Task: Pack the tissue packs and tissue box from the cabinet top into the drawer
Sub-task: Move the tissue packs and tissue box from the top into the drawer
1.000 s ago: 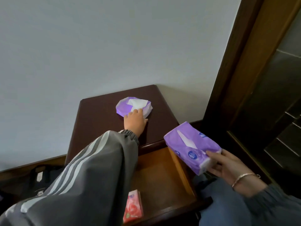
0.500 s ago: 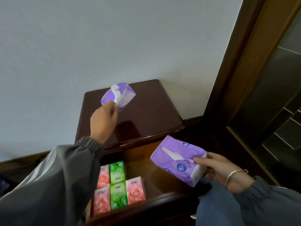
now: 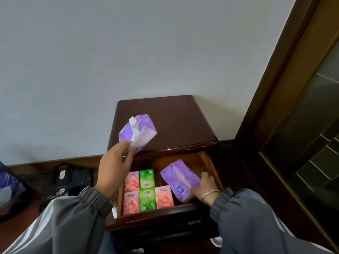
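A person stands over a dark wooden cabinet [image 3: 176, 125] with its drawer [image 3: 157, 214] pulled open. The left hand [image 3: 113, 173], raised above the drawer's back left corner, pinches the lower end of a crumpled pack [image 3: 137, 133] between thumb and fingers; the purple wrapper is torn, white tissue shows at its top, and it hangs in the air in front of the cabinet's top. The right hand [image 3: 205, 187], a thin bracelet [image 3: 211, 193] at the wrist, reaches into the drawer's right side with fingers curled round a purple pack [image 3: 180, 180], which tilts with its far end up. Whether that pack touches the drawer floor cannot be told. The hands are well apart. In the drawer's left half lie three pink packs [image 3: 131, 181] and two green packs [image 3: 146, 178], flat and side by side in two rows, the third pink one just beside the purple pack. A black bag [image 3: 71, 178] sits on the floor left of the cabinet, against a pale wall [image 3: 128, 52].
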Demonstrator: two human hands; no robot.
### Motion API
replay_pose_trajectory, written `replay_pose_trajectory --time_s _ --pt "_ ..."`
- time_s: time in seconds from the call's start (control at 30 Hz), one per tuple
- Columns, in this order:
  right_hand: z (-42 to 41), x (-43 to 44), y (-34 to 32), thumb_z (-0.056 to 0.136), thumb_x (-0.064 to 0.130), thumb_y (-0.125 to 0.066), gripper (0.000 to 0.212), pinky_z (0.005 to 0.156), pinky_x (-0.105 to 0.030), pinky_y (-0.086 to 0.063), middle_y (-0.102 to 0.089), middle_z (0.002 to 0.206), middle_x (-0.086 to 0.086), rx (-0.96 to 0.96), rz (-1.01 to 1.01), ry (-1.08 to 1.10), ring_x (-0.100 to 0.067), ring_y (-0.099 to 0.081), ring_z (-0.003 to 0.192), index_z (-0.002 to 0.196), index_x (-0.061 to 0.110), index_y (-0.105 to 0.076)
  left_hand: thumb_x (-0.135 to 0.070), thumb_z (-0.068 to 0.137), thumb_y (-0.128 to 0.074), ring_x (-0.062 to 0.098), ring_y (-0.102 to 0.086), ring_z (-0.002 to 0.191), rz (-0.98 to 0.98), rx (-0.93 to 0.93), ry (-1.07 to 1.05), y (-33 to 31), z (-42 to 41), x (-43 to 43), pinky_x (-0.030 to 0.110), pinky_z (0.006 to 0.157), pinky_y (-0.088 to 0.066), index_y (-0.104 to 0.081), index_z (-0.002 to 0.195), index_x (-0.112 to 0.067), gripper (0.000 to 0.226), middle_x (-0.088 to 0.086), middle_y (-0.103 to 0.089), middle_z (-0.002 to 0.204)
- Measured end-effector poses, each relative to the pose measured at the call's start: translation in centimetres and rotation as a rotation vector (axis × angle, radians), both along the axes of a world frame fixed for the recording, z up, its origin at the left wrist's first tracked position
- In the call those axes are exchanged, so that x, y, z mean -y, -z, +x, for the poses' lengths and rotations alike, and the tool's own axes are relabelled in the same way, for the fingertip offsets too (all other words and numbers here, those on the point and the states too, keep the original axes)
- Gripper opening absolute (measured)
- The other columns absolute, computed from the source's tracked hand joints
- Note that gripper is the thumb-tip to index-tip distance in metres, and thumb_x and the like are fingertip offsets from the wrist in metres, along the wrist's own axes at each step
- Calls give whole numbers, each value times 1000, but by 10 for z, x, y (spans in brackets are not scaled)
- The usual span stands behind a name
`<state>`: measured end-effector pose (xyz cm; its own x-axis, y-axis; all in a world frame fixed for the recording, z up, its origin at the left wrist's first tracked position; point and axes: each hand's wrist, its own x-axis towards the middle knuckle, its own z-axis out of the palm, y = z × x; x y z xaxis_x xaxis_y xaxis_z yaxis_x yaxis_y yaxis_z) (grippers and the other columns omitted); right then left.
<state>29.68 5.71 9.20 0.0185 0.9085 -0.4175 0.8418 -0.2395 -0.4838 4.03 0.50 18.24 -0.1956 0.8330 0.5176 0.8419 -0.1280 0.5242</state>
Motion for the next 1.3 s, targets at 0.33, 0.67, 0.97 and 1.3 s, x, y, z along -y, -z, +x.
replay_pose_trajectory --time_s 0.33,0.67,0.97,1.3 --pt "2 -20 21 94 35 -47 52 107 -29 -34 -36 149 -13 259 -68 -545 -27 -39 133 141 15 -38 -15 91 -61 7 -43 54 -30 -22 -1 15 4 21 19 48 -27 -41 72 -30 31 -11 -44 60" --pt "20 -7 -16 97 38 -44 37 85 -31 -46 -67 115 -14 -402 -10 -85 -26 -63 102 103 10 -67 -19 91 -57 23 -69 84 -49 -223 185 23 34 33 31 68 -55 -70 94 -10 17 0 -72 96" --pt "44 8 -51 87 20 -63 9 49 -23 -52 -71 84 -2 -819 -166 171 -16 -68 68 95 17 -63 -14 73 -75 21 -68 77 12 -532 558 55 110 15 26 68 -54 -71 84 -11 12 2 -71 94" --pt "49 -2 -6 85 0 -59 20 47 -22 -54 -63 92 -10 -714 -159 339 -21 -63 79 104 5 -59 -17 79 -74 28 -67 99 -239 -284 308 88 75 23 36 88 -53 -71 108 -7 31 11 -69 110"
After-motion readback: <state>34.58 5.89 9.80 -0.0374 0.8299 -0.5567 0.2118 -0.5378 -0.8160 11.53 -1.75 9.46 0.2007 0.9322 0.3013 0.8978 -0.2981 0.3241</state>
